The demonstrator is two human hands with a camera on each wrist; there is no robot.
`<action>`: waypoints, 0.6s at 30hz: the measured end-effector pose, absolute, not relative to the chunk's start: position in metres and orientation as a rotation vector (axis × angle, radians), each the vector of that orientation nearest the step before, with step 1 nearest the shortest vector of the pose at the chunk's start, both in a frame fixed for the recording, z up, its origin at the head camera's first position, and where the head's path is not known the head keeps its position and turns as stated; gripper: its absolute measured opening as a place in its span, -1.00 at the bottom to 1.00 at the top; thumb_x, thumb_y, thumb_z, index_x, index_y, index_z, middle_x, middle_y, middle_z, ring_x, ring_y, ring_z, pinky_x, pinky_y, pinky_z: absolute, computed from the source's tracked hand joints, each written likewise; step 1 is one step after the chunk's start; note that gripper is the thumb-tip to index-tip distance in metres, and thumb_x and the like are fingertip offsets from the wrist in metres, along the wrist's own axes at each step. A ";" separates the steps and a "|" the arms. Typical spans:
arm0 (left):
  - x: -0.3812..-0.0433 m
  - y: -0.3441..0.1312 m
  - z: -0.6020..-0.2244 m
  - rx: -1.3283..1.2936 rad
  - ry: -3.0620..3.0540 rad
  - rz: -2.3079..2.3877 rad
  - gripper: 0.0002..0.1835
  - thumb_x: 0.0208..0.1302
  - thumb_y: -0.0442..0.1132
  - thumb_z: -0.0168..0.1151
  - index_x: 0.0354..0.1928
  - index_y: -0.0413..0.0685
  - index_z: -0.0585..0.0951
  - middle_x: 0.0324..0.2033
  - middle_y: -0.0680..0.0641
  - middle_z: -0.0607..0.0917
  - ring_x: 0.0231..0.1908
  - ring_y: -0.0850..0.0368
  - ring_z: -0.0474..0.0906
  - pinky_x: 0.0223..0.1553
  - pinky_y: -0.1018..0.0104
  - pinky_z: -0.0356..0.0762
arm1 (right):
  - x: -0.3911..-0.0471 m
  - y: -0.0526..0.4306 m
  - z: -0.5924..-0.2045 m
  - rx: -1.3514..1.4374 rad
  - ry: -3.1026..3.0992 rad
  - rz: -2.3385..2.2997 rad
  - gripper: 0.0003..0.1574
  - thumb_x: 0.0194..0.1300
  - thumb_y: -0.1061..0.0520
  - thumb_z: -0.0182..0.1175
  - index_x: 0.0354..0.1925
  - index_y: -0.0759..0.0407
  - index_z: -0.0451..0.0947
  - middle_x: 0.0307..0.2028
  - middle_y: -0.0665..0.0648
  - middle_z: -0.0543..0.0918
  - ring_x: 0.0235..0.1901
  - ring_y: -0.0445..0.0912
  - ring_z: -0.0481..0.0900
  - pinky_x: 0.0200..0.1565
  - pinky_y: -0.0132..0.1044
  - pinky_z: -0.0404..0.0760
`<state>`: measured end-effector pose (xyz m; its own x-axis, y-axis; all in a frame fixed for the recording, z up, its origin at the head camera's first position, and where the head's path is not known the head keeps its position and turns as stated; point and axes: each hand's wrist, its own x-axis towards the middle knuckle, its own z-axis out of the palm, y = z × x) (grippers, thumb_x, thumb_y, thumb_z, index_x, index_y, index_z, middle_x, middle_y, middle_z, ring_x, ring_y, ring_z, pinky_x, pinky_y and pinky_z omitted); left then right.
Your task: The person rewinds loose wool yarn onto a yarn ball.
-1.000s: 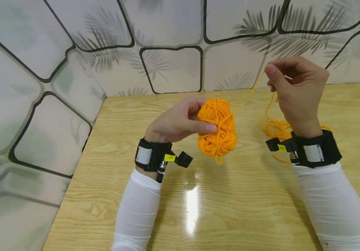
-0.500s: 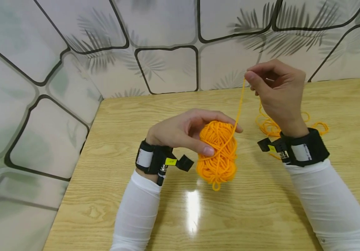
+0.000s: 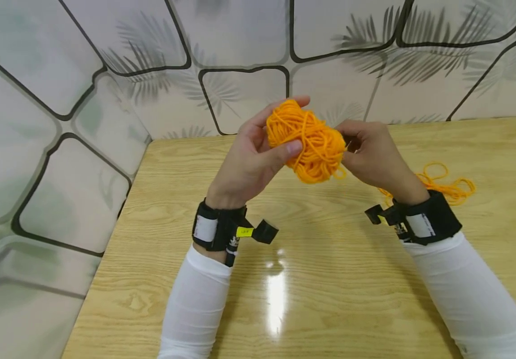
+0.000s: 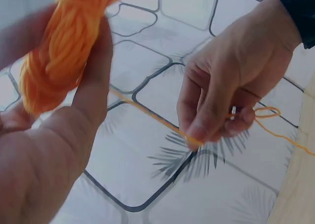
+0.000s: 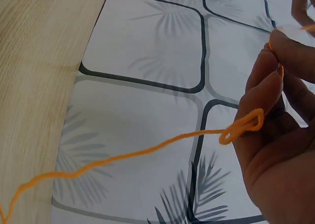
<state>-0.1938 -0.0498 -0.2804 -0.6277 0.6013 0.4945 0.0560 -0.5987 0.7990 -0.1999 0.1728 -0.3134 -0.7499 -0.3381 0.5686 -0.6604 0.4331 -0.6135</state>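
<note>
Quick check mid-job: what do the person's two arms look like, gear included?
The left sleeve and right sleeve are white, lightly creased. The left wristband and right wristband are black, each with a whitish patch and a small black block on the inner side. A yellow tag marks the left one; its lettering is too small to read.

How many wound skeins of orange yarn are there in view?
1. The wound skein is in the left hand. The loose yarn on the table, partly hidden by the right hand, is not wound, so I leave it out.
</note>
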 end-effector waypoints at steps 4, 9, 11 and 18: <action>-0.196 -0.050 -0.282 1.021 1.051 2.384 -0.47 0.14 -0.34 0.24 0.16 -0.27 0.35 0.14 -0.25 0.39 0.07 -0.05 0.37 0.16 0.05 0.26 | -0.199 0.166 -0.317 0.938 -2.343 1.175 -0.75 0.15 0.25 0.23 -0.14 0.12 0.59 -0.34 -0.04 0.60 -0.55 -0.25 0.42 -0.51 -0.40 0.45; -0.199 -0.054 -0.282 0.971 1.270 2.433 -0.58 0.15 -0.35 0.22 0.04 -0.30 0.38 -0.01 -0.27 0.46 -0.02 -0.07 0.44 0.08 0.05 0.35 | -0.192 0.162 -0.311 0.960 -2.453 1.067 -0.77 0.13 0.12 0.27 -0.18 0.05 0.58 -0.37 -0.08 0.57 -0.56 -0.27 0.41 -0.55 -0.39 0.43; -0.200 -0.056 -0.281 0.952 1.461 2.437 -0.65 0.16 -0.38 0.20 -0.01 -0.29 0.41 -0.10 -0.24 0.49 -0.08 -0.08 0.47 0.01 0.04 0.42 | -0.191 0.166 -0.309 0.976 -2.515 1.010 -0.80 0.15 0.05 0.26 -0.20 -0.02 0.58 -0.40 -0.13 0.56 -0.54 -0.27 0.42 -0.54 -0.38 0.43; -0.204 -0.063 -0.280 0.796 1.852 2.426 -0.68 0.13 -0.39 0.22 -0.06 -0.31 0.45 -0.15 -0.26 0.54 -0.13 -0.12 0.52 -0.10 0.06 0.49 | -0.179 0.174 -0.289 1.113 -2.551 0.879 -0.89 0.17 0.04 0.23 -0.26 -0.14 0.58 -0.42 -0.23 0.51 -0.55 -0.31 0.38 -0.52 -0.40 0.41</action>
